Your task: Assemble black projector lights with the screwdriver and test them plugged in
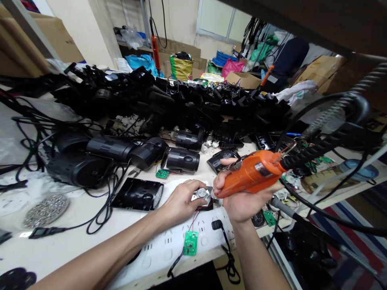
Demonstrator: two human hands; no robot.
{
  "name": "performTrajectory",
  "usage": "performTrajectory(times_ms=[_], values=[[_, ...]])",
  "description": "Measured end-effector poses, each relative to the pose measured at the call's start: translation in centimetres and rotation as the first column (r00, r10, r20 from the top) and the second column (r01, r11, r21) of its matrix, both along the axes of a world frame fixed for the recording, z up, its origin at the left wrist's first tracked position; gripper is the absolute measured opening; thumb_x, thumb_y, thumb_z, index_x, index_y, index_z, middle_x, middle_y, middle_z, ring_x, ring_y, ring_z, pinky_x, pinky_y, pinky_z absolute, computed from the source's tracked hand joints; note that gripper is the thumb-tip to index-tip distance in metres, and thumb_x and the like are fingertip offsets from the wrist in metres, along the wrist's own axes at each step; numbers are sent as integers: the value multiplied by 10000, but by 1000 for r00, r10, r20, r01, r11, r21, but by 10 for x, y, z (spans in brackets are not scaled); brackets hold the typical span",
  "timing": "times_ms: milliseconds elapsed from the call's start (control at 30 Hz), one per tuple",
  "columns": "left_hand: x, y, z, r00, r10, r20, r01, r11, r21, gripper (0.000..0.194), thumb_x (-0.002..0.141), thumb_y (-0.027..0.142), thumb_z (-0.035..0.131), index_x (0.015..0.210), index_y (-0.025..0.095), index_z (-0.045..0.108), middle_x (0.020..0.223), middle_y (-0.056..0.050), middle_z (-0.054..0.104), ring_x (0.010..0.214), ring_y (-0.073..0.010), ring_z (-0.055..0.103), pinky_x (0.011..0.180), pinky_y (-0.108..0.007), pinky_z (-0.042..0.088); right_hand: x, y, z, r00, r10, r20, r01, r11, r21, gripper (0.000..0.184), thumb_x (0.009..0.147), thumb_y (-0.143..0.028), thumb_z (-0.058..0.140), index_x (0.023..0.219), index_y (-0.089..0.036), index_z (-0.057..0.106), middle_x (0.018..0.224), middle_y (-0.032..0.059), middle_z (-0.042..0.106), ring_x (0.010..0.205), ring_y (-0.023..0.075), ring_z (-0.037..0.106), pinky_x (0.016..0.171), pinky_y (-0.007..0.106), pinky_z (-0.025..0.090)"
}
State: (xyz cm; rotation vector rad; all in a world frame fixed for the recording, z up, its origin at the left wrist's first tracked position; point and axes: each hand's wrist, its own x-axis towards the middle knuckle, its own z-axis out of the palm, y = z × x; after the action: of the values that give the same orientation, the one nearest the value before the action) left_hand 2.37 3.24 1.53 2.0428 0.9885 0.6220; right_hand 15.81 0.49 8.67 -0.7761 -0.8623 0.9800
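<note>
My left hand (183,200) is closed, thumb and fingers pinching a small round metal motor (202,194) with a pale mounting plate. Thin red wires run down from it to a green circuit board (190,243), which lies on a white power strip (163,251). My right hand (242,203) wraps around an orange electric screwdriver (252,174), tilted so that its nose points left at the motor. Whether the tip touches the motor, I cannot tell. Left of my left hand lies an open black plastic housing (133,194).
Black cylindrical housings (183,160) and tangled cables (111,201) cover the bench's left and middle. A heap of black parts (181,100) lies behind. Screws fill a round dish (46,210) at left. A coiled spring (341,100) and thick cable run up from the screwdriver.
</note>
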Motion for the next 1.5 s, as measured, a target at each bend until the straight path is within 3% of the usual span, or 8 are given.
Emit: performTrajectory(times_ms=[300,733,967,1100,1267,1500], values=[[0,0,0,1000,4,18,-4,1000,-19,230,775,239,672,1003,221,647,1032,-53,709,996,-242,632,880,-361,473,-4,3,0,999,-39,34,40,998,-40,822,650,-905,310,789,-176,662,404,-17,531,284,137,439,299,248,349],[0,0,1,1000,-3,28,4,999,-36,222,778,228,684,995,207,641,1037,-55,706,1007,-234,632,886,-340,465,-3,3,-3,999,-4,41,4,1000,-22,805,694,-879,291,808,-176,666,420,-9,533,299,136,438,304,244,344],[0,0,-4,1000,9,9,-9,1000,-4,232,775,249,672,997,200,626,1016,-63,698,973,-245,628,854,-355,465,-6,9,-3,999,42,23,-40,994,-100,818,605,-934,316,751,-194,634,408,-22,527,287,128,436,310,240,347],[0,-1,-6,1000,10,8,-10,1000,2,239,783,246,666,1010,183,625,1012,-68,693,963,-238,626,842,-338,460,-8,14,-4,1000,21,22,-18,991,-131,812,622,-928,321,729,-184,629,414,-22,531,293,119,438,309,228,349],[0,0,-4,1000,17,2,-17,1000,5,249,776,229,676,1017,183,634,997,-61,696,952,-232,628,836,-324,456,-10,12,-2,998,38,45,-35,997,-66,788,701,-876,336,832,-170,659,434,-29,521,325,124,465,317,226,365],[0,0,-6,1000,15,14,-15,1000,-13,268,771,224,688,1031,186,636,1040,-68,694,996,-229,621,875,-330,450,-4,6,12,999,9,39,-7,999,-36,780,663,-884,369,790,-182,683,435,-1,569,301,132,459,303,238,361]])
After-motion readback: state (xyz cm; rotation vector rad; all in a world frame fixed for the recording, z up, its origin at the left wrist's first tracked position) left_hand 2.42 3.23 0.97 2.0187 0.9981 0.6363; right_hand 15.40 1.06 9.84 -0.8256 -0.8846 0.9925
